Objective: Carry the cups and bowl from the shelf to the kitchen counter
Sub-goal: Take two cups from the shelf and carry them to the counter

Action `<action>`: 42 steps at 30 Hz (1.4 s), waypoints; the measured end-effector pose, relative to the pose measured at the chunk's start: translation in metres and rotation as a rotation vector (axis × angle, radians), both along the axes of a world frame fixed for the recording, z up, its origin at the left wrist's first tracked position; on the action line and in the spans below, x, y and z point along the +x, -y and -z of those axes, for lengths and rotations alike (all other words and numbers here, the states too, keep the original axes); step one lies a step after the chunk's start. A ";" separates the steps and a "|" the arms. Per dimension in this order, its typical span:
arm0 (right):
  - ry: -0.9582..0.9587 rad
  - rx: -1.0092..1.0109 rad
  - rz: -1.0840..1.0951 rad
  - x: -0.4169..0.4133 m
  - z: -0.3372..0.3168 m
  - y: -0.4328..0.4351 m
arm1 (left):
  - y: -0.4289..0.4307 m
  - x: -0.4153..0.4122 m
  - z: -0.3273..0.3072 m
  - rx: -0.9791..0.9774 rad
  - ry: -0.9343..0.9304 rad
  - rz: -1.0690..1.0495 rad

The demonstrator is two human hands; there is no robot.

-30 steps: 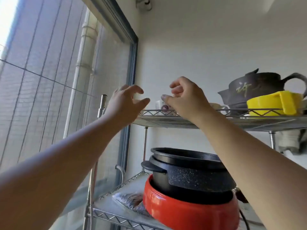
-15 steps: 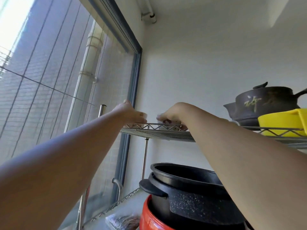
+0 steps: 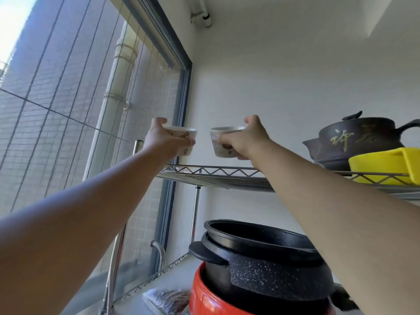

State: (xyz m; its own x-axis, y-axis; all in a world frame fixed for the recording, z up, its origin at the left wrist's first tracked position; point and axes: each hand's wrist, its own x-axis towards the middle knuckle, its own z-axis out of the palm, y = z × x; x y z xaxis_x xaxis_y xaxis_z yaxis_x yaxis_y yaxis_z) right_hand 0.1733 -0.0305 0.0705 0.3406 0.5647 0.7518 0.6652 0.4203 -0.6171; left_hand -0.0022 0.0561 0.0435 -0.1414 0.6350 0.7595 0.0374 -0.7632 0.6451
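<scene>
White wall corner with a big window at 9 o'clock, chrome wire rack shelf (image 3: 218, 176) running across mid-frame from 8 to 3 o'clock

Head view, the only one:
- left hand (image 3: 159, 138) closed around a small white ceramic cup with brown floral print (image 3: 185, 142), thumb over the rim, fingers under the side. Cup is upright, clear above the shelf, not touching the wire
- right hand (image 3: 246, 139) gripping a matching small white printed cup (image 3: 219, 144) the same way, thumb at 12 o'clock on the rim, fingers wrapped low. Also upright, off the shelf, apart from the other cup
- one cup per hand, held level and high, likely so they clear the raised zigzag rail before being pulled back
- dark brown clay teapot with gold characters (image 3: 354, 139) at 3 o'clock on the same shelf, just behind a yellow plastic container (image 3: 386, 165)
- bowl not identifiable here
- lower tier at 6 o'clock: black speckled pot (image 3: 261, 267) nested in a red pot (image 3: 200, 296). Judgement: keep the cups away from it on the way down

Counter not in frame; carrying not yet done
</scene>
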 end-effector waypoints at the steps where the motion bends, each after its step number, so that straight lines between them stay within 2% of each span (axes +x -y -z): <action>1: -0.028 0.046 -0.048 0.000 0.001 0.004 | 0.006 -0.003 0.003 0.030 0.039 0.044; 4: -0.109 0.143 -0.241 -0.003 0.010 0.025 | 0.033 -0.013 0.019 0.059 0.069 0.246; 8: -0.114 0.284 -0.442 -0.007 0.048 0.075 | 0.077 -0.029 0.062 0.061 0.046 0.594; 13: -0.159 0.246 -0.611 0.001 0.137 0.131 | 0.106 -0.035 0.151 0.053 0.022 0.936; 16: -0.201 0.195 -0.628 0.011 0.207 0.158 | 0.118 -0.028 0.216 -0.101 0.035 1.000; 19: -0.248 0.110 -0.539 0.024 0.274 0.184 | 0.134 -0.011 0.279 -0.262 0.048 1.068; 24: -0.510 0.007 -0.327 0.044 0.378 0.229 | 0.167 0.020 0.367 -0.483 -0.027 1.152; 28: -0.613 -0.075 -0.193 0.049 0.441 0.269 | 0.195 0.044 0.427 -0.605 -0.107 1.217; 35: -0.694 -0.175 0.160 0.048 0.530 0.365 | 0.245 0.088 0.519 -0.757 -0.372 1.335; 42: -0.884 -0.199 0.422 0.035 0.585 0.486 | 0.314 0.133 0.578 -0.851 -0.690 1.545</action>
State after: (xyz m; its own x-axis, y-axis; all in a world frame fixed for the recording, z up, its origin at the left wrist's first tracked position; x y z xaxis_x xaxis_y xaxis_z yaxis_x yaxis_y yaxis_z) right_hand 0.2084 -0.5160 -0.5147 0.9336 0.3566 0.0361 0.0037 0.0910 -0.9958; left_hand 0.1312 -0.2584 -0.5341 0.9906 0.0755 -0.1139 0.1066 0.0946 0.9898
